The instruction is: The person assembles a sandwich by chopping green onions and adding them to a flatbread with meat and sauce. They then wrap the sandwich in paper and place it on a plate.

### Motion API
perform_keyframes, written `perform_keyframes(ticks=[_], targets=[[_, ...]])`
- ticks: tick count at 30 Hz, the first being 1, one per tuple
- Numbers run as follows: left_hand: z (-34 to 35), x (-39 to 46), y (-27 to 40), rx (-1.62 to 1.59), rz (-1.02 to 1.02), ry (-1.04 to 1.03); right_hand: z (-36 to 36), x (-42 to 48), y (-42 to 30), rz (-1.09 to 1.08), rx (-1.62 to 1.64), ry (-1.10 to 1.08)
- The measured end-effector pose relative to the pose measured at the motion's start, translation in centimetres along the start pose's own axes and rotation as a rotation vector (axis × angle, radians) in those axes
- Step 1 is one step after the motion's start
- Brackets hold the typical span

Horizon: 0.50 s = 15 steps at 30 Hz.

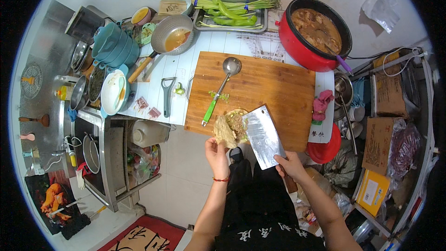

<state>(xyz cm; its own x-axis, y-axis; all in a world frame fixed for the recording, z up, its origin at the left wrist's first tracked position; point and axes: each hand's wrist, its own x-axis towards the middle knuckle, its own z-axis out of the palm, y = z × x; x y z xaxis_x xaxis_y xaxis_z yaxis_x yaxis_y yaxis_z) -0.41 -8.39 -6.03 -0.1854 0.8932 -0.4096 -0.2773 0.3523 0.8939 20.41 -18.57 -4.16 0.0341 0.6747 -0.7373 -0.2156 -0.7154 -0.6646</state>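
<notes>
My left hand (216,155) holds a split flatbread (224,130) by its near edge, with chopped meat and green bits (238,125) showing between its halves. In my right hand (291,166) is a broad cleaver (263,136), its wooden handle partly covered by my fingers. The blade lies flat beside the filling, its far corner touching or almost touching it. Both are over the near edge of a wooden cutting board (271,87). A metal ladle (231,66) with a green handle rests on the board, near chopped green scraps (223,96).
A red pot of stewed meat (296,42) stands at the back right. Behind the board is a metal tray (198,24) with green peppers (230,12). A perforated pan (167,29), a peeler (166,97) and a white bowl (111,90) are leftward; a pink cloth (323,104) lies right.
</notes>
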Motion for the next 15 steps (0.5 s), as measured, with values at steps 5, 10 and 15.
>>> perform_keyframes(ticks=[5,10,15], targets=[[1.9,-0.6,0.1,0.449,0.332,-0.149,0.6,-1.1,-1.7,-0.089,-0.218,-0.01],[3.7,-0.2,0.0,0.867,0.759,-0.322,2.0,-1.9,-3.3,-0.131,-0.281,-0.041],[4.4,-0.3,0.1,0.79,0.651,-0.243,1.7,-3.9,-3.7,-0.181,-0.385,-0.017]])
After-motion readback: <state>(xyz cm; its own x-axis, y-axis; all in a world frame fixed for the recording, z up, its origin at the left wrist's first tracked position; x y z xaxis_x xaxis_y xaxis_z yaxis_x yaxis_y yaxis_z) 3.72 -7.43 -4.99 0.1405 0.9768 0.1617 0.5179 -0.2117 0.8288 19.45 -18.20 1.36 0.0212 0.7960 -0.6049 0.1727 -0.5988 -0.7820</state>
